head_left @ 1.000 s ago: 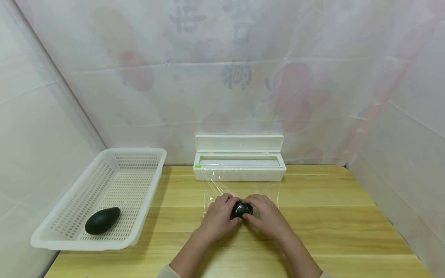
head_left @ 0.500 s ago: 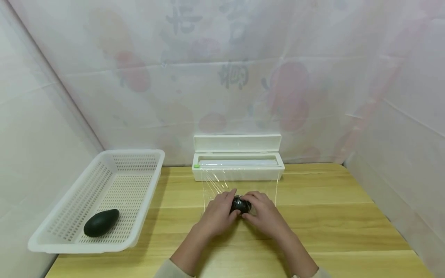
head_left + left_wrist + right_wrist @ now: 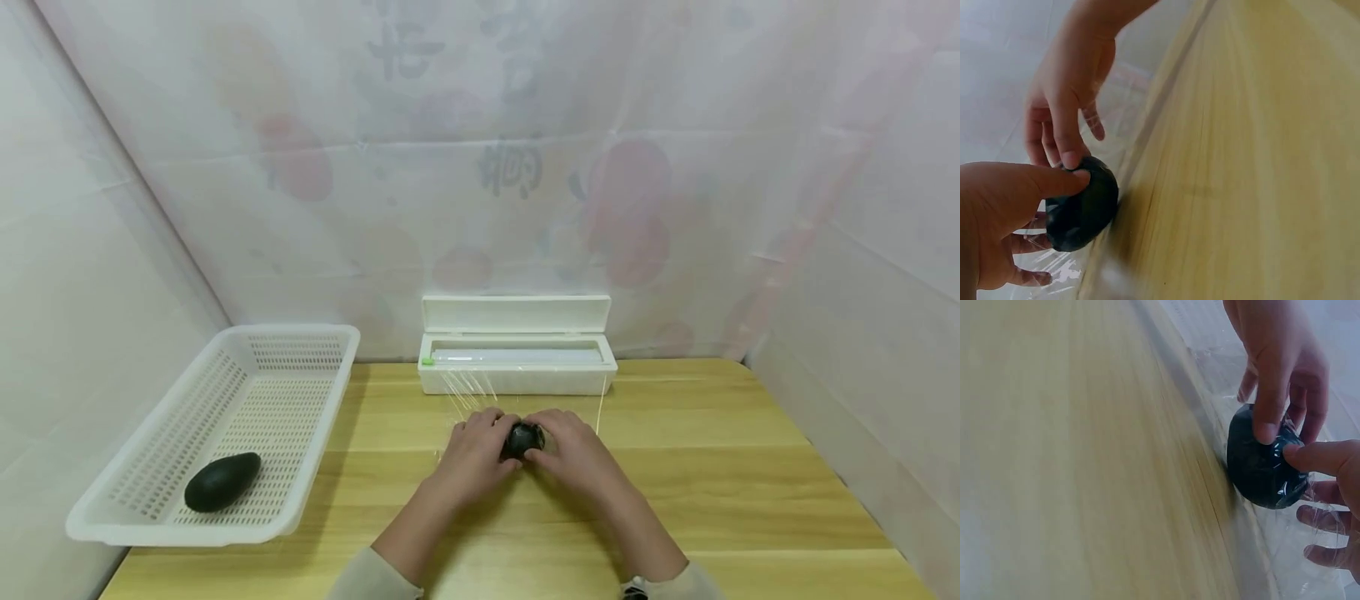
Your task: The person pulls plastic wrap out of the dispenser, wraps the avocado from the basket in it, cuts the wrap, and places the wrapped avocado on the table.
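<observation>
Between my two hands is a dark avocado (image 3: 522, 442) with clear cling film lying tight and shiny over its skin. My left hand (image 3: 474, 454) holds one side and my right hand (image 3: 573, 454) the other. Both thumbs press the near face of the avocado (image 3: 1266, 462) in the right wrist view, with fingers curled behind it. Loose cling film (image 3: 1304, 556) spreads around the right fingers there. Creased film (image 3: 468, 392) runs from the hands back to a white wrap dispenser box (image 3: 517, 382), whose lid stands raised over the roll.
On the left, a white perforated basket (image 3: 303, 467) carries another dark avocado (image 3: 222, 482). A wooden table (image 3: 720, 483) lies under everything, with printed curtains (image 3: 420, 208) behind and at both sides.
Both hands stay on the avocado while thumbs and fingers shift slightly over it. The film between hands and box has changed its creases. The head view has moved a little.
</observation>
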